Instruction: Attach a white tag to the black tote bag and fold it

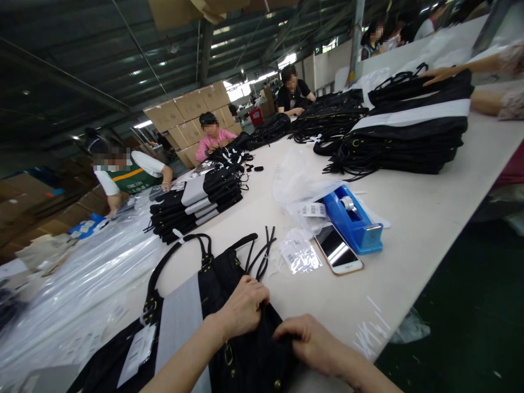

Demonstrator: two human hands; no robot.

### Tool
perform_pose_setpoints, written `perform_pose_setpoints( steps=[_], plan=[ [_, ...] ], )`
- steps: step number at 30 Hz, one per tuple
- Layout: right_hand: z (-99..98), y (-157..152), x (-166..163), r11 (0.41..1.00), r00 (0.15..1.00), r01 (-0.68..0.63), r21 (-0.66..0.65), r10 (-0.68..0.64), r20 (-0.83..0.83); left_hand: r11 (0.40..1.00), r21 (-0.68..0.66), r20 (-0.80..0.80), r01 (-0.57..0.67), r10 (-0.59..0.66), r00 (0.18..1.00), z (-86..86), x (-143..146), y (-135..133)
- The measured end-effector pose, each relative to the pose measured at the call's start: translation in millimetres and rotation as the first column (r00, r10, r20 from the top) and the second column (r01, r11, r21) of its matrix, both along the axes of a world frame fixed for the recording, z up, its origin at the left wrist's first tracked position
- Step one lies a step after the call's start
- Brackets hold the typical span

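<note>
A black handbag [219,289] with gold-coloured hardware lies on the table right in front of me. Around its middle runs a pale grey-white band [180,316], and a white tag [137,352] hangs near the base of its looped handle [153,273]. My left hand [244,305] is closed on the bag's fabric close to its right-hand edge. Just to the right, my right hand [307,341] pinches the same edge of black fabric. Both sets of fingertips are partly hidden by the cloth and by the hands themselves.
Beyond the bag sit a blue tape dispenser [356,224], a smartphone [338,251] and plastic-wrapped labels [301,251]. Stacked black bags [200,199] stand ahead, with a taller stack [409,136] at right under a co-worker's hands. Clear plastic sheeting [102,262] covers the left side. Other people work around the table.
</note>
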State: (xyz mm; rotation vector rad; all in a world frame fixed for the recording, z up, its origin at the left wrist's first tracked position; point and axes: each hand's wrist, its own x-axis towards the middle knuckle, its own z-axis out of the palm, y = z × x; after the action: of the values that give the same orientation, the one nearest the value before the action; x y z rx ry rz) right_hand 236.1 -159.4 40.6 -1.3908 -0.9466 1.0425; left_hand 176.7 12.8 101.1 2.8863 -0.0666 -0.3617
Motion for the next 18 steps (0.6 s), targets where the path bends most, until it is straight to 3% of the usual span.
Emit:
perform_pose_setpoints(
  steps=[3,6,9,11,14,18],
  plan=[
    [-13.3,18,-12,0.974,0.957,0.221,-0.044,-0.208,0.200,0.991,0.092,0.141,-0.102,0.088,0.986,-6.1,-5,-14],
    [-21.3,25,-16,0.963,0.933,0.266,-0.036,-0.248,0.260,0.935,0.142,0.297,-0.324,0.273,0.915,-16.9,-14,-31],
    [-22.5,22,-17,0.956,0.916,0.293,-0.015,-0.276,0.292,0.835,-0.049,0.391,-0.547,0.520,0.759,-28.5,-27,-45],
    [-21.0,21,-19,0.945,0.908,0.327,-0.022,-0.307,0.286,0.774,-0.211,0.443,-0.598,0.621,0.647,-35.4,-37,-52],
    [-17.8,21,-20,0.922,0.912,0.379,-0.079,-0.358,0.202,0.791,-0.294,0.565,-0.536,0.596,0.571,-46.2,-46,-62],
    [-16.9,15,-19,0.930,0.931,0.360,-0.067,-0.363,-0.039,0.867,-0.178,0.705,-0.465,0.443,0.555,-67.8,-47,-72]
  ],
)
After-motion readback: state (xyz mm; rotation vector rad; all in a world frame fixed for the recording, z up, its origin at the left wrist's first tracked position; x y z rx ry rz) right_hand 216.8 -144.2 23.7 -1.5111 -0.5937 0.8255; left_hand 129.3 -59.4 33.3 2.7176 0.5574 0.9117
